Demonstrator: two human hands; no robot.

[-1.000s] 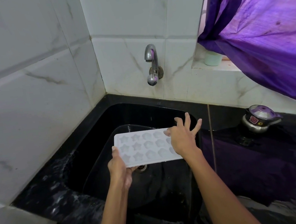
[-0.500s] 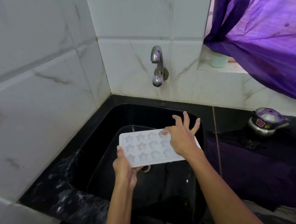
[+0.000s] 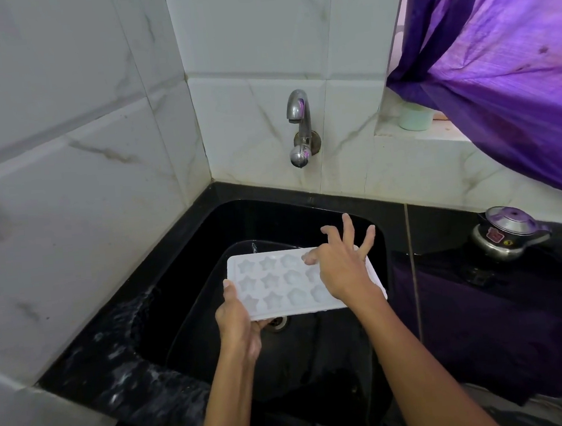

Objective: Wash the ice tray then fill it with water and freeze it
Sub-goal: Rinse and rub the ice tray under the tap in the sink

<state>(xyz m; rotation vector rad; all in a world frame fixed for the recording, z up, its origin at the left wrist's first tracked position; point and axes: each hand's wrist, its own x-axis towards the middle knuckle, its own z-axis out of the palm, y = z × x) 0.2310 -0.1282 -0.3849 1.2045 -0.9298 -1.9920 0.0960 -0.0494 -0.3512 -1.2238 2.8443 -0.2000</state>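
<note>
Ice tray: a white ice tray (image 3: 281, 286) with star and round moulds sits in the lower middle of the frame, held level above a black sink (image 3: 208, 254).
Left hand: the left hand (image 3: 237, 323) grips the tray's near left corner, thumb on the top edge and fingers curled underneath.
Right hand: the right hand (image 3: 341, 268) lies over the right part of the tray, fingers spread; the index fingertip touches a mould in the top row, while the other fingers lift off the surface.
Tap: a metal tap (image 3: 300, 127) is fixed to the white tiled wall in the upper middle of the frame, above the far rim of the sink. No water stream is visible.
Drain: a metal drain (image 3: 278, 323) shows just below the tray's near edge.
Right side: a purple curtain (image 3: 499, 71) fills the upper right corner; a small pale green cup (image 3: 414, 119) stands on the ledge beneath it.
Counter: a steel pressure cooker (image 3: 506, 232) sits on the black counter (image 3: 490, 330) at the right of the frame, well apart from the tray.
</note>
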